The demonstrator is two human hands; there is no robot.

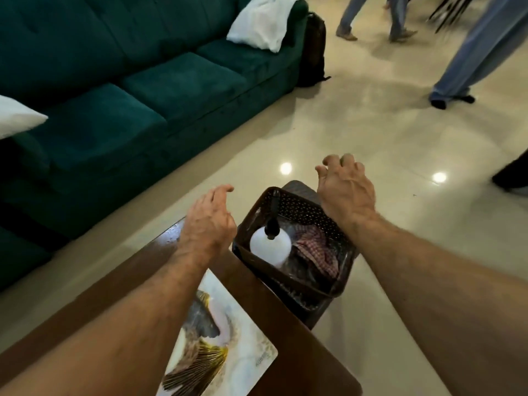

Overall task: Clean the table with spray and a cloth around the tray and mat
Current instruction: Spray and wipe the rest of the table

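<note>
Brown plastic basket [307, 208] w/ little holes in its walls sits on a small dark stool just past the far end of the surface [248, 278]. Inside the basket, on the left, stands a white spray bottle [270, 247] w/ a black top that points up & away. Right next to it, also in the basket, lies a red & white checked cloth [315, 248], all bunched up, touching the bottle's side.

Left hand [207, 221] hangs in the air over the far end of the surface, just left of the basket. Fingers are loose & a bit curled, holding nothing. Right hand [345, 190] hangs over the basket's far right corner, fingers spread & bent like a claw, holding nothing too. Neither hand touches the bottle or cloth.

On the brown wood surface lies a mat [228, 347] w/ a bird picture, partly under the left arm. The far corner of the surface looks wet & shiny.

Green sofa [137, 90] w/ white pillows stands to the left. People's legs [463, 52] in blue trousers are on the shiny floor [385, 138] far back.
</note>
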